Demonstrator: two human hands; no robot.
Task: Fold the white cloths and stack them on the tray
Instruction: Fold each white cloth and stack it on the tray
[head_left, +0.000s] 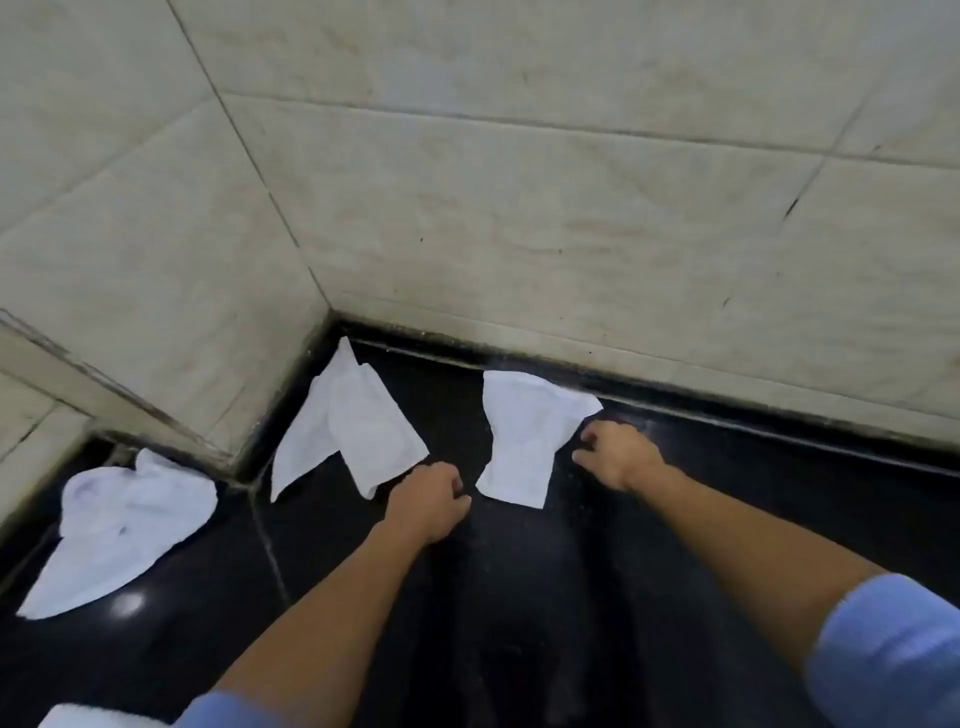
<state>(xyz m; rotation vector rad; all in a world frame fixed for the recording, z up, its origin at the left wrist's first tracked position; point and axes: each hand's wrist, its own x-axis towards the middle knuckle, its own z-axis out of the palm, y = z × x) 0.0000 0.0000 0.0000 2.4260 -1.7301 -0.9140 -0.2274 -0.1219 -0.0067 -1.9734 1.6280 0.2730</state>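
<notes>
Both hands are curled knuckles-up, the left hand at the near corner of the middle cloth and the right hand just beside the right cloth; I cannot tell whether either pinches fabric. Behind them a pale tiled wall turns a corner above the glossy black counter. On that counter lie three white cloths: the crumpled left cloth well apart past the wall's corner, the middle cloth half-folded in the corner, and the right cloth bunched against the wall's foot.
</notes>
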